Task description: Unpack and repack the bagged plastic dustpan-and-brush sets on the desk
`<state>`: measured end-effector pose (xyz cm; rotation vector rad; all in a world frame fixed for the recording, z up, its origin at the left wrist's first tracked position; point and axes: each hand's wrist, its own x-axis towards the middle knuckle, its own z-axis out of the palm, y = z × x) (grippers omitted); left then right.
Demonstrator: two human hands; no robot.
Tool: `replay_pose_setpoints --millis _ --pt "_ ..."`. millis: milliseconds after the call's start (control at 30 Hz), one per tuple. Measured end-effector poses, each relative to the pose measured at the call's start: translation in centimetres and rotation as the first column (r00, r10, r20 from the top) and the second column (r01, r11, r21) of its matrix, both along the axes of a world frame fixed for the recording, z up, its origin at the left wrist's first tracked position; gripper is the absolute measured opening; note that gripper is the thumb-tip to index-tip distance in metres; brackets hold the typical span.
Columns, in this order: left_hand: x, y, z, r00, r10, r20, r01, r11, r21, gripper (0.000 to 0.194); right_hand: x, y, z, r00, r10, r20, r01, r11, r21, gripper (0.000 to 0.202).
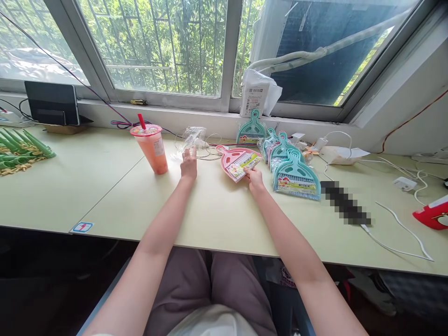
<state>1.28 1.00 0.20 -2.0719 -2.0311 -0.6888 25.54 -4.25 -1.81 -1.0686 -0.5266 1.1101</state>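
Note:
My right hand (255,179) is closed on the lower right edge of a pink toy dustpan and brush set (234,163) with a printed card, held at a tilt over the table. My left hand (189,164) reaches forward, fingers apart, at the near edge of a crumpled clear plastic bag (194,136); whether the fingertips touch it is unclear. Just right of my right hand lie several teal dustpan sets (296,173) in shiny wrapping, overlapping in a row. Another teal dustpan set (252,130) leans upright at the back.
A cup of orange drink (154,151) with a red straw stands left of my left hand. Thin cables (212,151) run behind the bag. White cords (399,249) and a blurred dark object (345,203) lie at right. Green bundles (21,149) and a tablet (52,103) are far left.

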Motion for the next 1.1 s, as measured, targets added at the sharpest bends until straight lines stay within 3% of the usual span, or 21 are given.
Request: replay_pose_setpoints --millis 167,300,500,633,833,967,1100 --pt "-0.2 0.5 -0.7 0.989 -0.114 -0.093 0.106 0.991 -0.08 0.053 0.1 -0.1 0.4 0.998 0.07 0.002 -0.069 0.995 0.068 0.015" --pt "-0.2 0.3 -0.6 0.966 -0.198 -0.166 0.174 0.973 -0.15 0.053 -0.5 -0.5 0.8 0.982 0.181 0.046 -0.185 0.976 0.115 0.016" --pt "-0.2 0.1 -0.5 0.969 -0.185 -0.165 0.16 0.975 -0.156 0.055 -1.0 -1.0 1.5 0.972 0.224 0.074 -0.236 0.941 0.244 0.019" --pt "-0.2 0.0 -0.5 0.955 -0.205 -0.214 0.176 0.973 -0.146 0.046 -1.4 -1.3 1.9 0.957 0.272 0.103 -0.287 0.941 0.178 0.019" --pt "-0.1 0.2 -0.3 0.987 -0.111 -0.115 0.101 0.991 -0.088 0.055 -1.6 -1.0 1.7 0.983 0.17 0.072 -0.167 0.985 -0.046 0.016" --pt "-0.1 0.0 -0.1 0.996 -0.094 -0.01 0.093 0.994 -0.062 0.064 -0.9 -0.5 1.2 0.992 0.091 0.091 -0.089 0.996 -0.027 0.016" --pt "0.0 -0.1 -0.1 0.982 -0.184 0.035 0.185 0.983 -0.01 0.069 -1.0 -0.4 0.6 0.992 0.063 0.107 -0.066 0.998 0.02 0.016"
